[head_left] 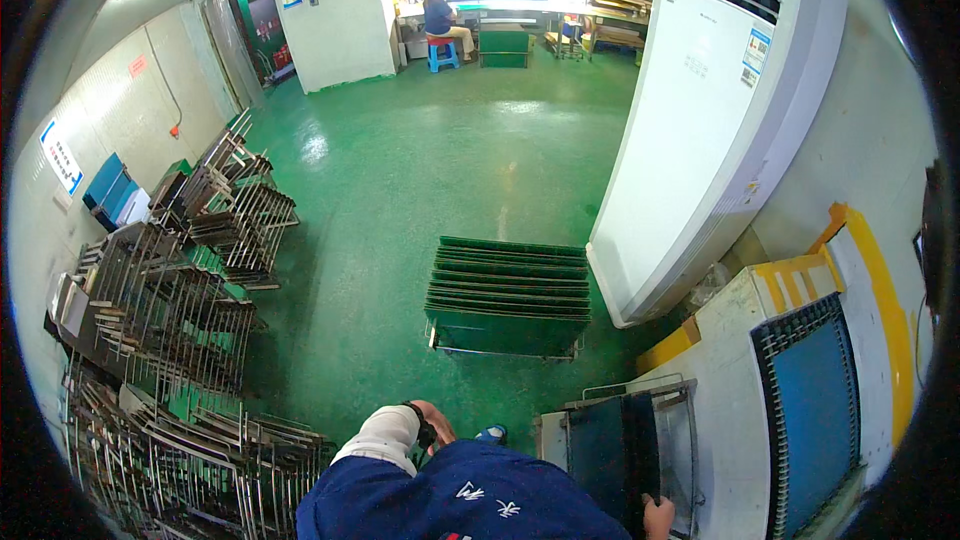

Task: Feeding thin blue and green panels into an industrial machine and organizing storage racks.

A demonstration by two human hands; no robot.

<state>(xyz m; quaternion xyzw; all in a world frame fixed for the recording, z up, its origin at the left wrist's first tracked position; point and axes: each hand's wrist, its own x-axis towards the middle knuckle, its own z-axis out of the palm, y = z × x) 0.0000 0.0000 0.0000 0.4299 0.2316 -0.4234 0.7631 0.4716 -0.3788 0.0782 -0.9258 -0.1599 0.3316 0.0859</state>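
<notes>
At the rack [678, 430] you're likely shifting a panel [642, 440], right hand [657, 519] gripping its edge, left hand [437, 424] left of the rack, fingers too hidden to tell; next probably calls for steady guiding.

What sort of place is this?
Probably a factory workshop handling flat panels: wire racks crowd the left wall, a stand of upright green panels sits on the floor, and a person sits at a brightly lit bench at the back.
</notes>
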